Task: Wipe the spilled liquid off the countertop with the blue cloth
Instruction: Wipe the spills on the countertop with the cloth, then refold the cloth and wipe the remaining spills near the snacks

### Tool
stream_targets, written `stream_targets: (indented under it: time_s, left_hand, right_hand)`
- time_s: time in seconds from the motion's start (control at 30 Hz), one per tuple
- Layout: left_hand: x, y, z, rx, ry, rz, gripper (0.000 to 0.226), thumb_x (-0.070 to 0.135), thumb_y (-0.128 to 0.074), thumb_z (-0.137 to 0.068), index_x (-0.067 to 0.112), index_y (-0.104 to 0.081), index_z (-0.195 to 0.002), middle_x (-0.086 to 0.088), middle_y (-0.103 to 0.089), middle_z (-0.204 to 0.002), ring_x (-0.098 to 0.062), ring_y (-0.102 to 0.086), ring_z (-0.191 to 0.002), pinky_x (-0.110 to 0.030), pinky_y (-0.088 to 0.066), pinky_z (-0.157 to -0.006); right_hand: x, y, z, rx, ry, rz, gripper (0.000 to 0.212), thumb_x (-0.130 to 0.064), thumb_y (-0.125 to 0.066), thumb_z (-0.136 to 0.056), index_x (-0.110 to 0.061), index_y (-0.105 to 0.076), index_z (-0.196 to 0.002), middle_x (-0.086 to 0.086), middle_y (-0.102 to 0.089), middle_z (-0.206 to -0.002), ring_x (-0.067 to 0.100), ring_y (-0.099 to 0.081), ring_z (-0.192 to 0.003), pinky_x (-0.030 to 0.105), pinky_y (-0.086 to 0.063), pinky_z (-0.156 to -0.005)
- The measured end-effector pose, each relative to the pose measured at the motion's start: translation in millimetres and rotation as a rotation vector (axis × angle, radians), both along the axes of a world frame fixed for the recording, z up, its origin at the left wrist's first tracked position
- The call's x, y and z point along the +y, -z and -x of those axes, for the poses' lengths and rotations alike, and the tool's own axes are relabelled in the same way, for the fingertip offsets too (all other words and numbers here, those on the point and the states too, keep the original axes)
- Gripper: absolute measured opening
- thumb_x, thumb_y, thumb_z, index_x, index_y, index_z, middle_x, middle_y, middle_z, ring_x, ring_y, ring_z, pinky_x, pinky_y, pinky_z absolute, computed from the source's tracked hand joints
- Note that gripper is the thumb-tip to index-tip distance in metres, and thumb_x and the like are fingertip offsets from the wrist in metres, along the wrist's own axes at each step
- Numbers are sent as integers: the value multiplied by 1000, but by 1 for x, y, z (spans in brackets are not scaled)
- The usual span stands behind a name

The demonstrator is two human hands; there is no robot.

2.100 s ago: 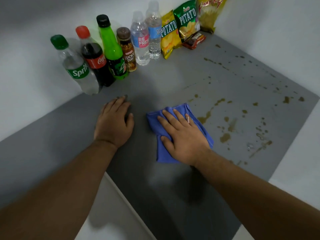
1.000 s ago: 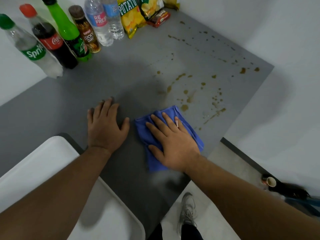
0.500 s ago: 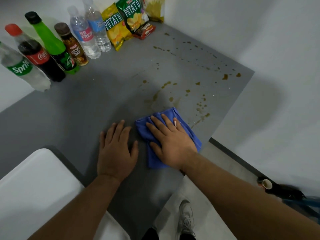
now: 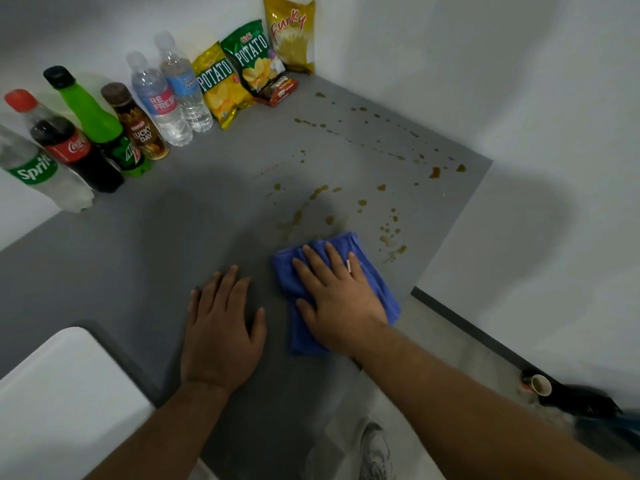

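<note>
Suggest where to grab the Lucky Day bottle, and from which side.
Probably the narrow neck just under the brown cap of the Lucky Day bottle, coming from the open countertop side in front. It stands upright with the green bottle and a water bottle crowding its flanks and the wall behind, so only front and top look free.

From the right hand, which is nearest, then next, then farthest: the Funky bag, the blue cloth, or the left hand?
1. blue cloth, under the right hand.
2. left hand, just beside, flat on the countertop.
3. Funky bag, in the far corner.
</note>
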State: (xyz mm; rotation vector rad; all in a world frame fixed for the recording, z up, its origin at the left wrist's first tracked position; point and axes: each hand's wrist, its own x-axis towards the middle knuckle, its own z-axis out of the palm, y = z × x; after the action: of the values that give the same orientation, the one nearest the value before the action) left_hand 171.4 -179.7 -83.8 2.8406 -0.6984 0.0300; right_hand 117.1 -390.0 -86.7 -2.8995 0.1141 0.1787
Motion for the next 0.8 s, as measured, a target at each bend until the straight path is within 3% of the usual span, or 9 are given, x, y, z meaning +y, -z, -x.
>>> stream_targets:
  time_s: [0.1, 0.23, 0.3, 0.33, 0.4, 0.47, 0.57, 0.67, 0.8]
  left_hand:
    - [1, 3, -1, -3, 5, -1, 62, 47, -39, -96, 11, -54, -143, -12, -46, -159, -35, -41, -148, -59, -29, -122]
    - [2, 4, -2, -4, 12, 19, 61, 46, -39, -96, 11, -55, -142, -12, -47, -159, -35, -41, -148, -59, -30, -122]
    - [2, 3, -3, 12, 16, 29, 61, 47, -38, -96, 11, -55, -143, -11, -47, -159, -34, -40, -149, -58, -29, -123]
    - [2, 3, -3, 26, 17, 35, 62, 48, -37, -97, 10, -55, -143, -11, -46, -159, -34, -39, -149, -58, -28, -124]
    - [3, 2, -4, 53, 7, 68, 64, 50, -35, -96, 10, -56, -142, -11, -46, -159, -34, -39, -149, -58, -26, -125]
    - [2, 1, -4, 64, -19, 131, 65, 51, -36, -94, 9, -58, -139, -12, -49, -157, -35, -41, -147, -60, -27, -123]
    - [-11, -7, 1, 40, -24, 252, 61, 49, -45, -92, 6, -59, -133, -15, -55, -149, -39, -50, -137, -59, -40, -115]
    - [-48, -20, 19, -6, 103, 323, 49, 43, -53, -94, 9, -58, -130, -13, -58, -138, -33, -55, -126, -48, -50, -107]
    - [-105, -26, 51, 7, 183, 206, 56, 53, -49, -96, 14, -56, -136, -12, -53, -146, -34, -48, -139, -49, -44, -114]
  right_hand:
    - [13, 5, 18, -28, -71, -28, 70, -61, -20, -103, -31, -9, -165, -7, 1, -174, 21, 13, -159, 52, 9, -127]
    - [1, 1, 33, -58, -136, -153, 67, -58, -33, -104, -31, -21, -164, -10, -9, -173, 17, 8, -159, 44, 13, -126]
    - [-12, -8, 30, -71, -113, -415, 56, -49, -45, -105, -30, -38, -158, -11, -28, -168, 11, -10, -158, 39, 2, -128]
    - [-20, -14, 29, -107, -67, -570, 48, -43, -50, -105, -30, -50, -151, -13, -42, -161, 6, -26, -153, 33, -12, -128]
    - [-45, -26, 29, -242, 106, -785, 31, -35, -55, -102, -33, -67, -131, -19, -64, -137, -3, -54, -130, 22, -39, -112]
    - [-77, -32, 31, -361, 374, -876, 21, -34, -58, -101, -36, -74, -114, -21, -73, -114, -1, -66, -109, 24, -50, -97]
    - [-130, -30, 26, -446, 757, -806, 16, -37, -58, -100, -36, -74, -102, -15, -74, -97, 5, -69, -93, 27, -57, -78]
    - [-176, -18, 14, -472, 1064, -709, 13, -38, -58, -97, -29, -67, -99, -4, -70, -94, 16, -67, -86, 25, -51, -57]
    - [-209, -3, -8, -370, 1272, -825, 53, -50, -59, -90, -16, -49, -129, 8, -62, -119, 30, -64, -101, 47, -59, -81]
